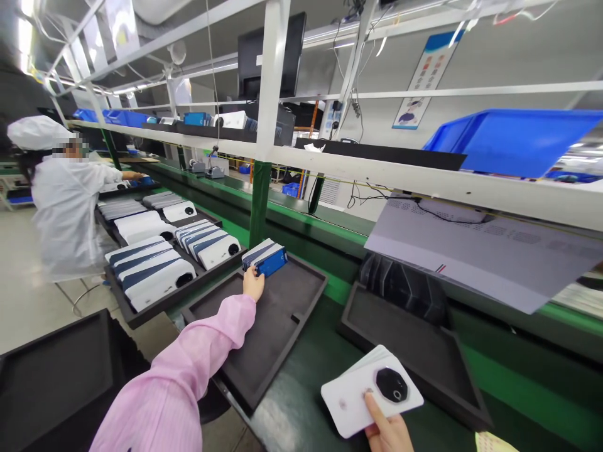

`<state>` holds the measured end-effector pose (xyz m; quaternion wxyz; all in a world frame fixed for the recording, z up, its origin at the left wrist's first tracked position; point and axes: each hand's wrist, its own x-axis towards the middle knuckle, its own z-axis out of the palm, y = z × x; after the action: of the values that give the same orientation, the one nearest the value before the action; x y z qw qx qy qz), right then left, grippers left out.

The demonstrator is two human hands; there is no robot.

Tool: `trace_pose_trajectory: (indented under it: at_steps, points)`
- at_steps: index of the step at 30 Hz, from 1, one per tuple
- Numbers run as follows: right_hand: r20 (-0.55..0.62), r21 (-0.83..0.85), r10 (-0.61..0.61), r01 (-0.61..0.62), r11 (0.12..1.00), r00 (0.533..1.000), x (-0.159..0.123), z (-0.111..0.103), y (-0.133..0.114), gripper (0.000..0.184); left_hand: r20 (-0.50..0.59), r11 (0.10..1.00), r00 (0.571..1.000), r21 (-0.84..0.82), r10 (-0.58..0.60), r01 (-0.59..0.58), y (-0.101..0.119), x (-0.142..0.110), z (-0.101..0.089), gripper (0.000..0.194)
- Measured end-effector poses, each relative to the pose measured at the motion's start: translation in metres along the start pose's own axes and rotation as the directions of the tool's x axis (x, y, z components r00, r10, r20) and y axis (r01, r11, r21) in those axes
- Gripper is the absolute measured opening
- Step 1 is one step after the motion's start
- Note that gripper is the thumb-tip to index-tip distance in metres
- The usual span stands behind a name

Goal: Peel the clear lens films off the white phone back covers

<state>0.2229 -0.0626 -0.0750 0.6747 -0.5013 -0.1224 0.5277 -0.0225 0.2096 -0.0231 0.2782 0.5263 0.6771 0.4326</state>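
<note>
My right hand (390, 434) grips a small fanned stack of white phone back covers (351, 398), its thumb on the top cover beside a black round camera area. My left hand (254, 284), in a pink sleeve, reaches forward to the far corner of a black foam tray (264, 333). Its fingers are closed on the near edge of a blue-faced phone panel (274, 262). Behind that panel leans a row of white and dark phone covers (257, 252); how many the fingers hold is hidden.
Left of the tray, another black tray (134, 319) holds several rows of white phone covers (157, 276). A smaller black tray (414, 351) lies to the right. A green post (260, 201) rises behind. A person in white (66, 207) works at the far left.
</note>
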Motion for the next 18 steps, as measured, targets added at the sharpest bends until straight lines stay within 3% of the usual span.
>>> trace_pose_trajectory:
  at_steps: [7,13,18]
  points:
    - [0.037,-0.038,0.0,0.001,0.999,0.999,0.001,-0.005,0.004,0.046,0.0,0.995,0.999,0.093,0.043,-0.042,-0.005,0.009,0.002,0.033]
    - [0.016,-0.027,0.033,-0.032,0.999,0.999,-0.006,0.005,-0.001,0.047,0.029,0.981,0.99,0.14,0.135,-0.138,-0.007,0.007,0.001,0.029]
    - [-0.031,0.038,0.082,-0.081,0.996,0.996,-0.011,0.013,-0.007,0.048,-0.018,0.981,0.989,0.132,0.148,-0.144,-0.009,0.009,0.0,0.032]
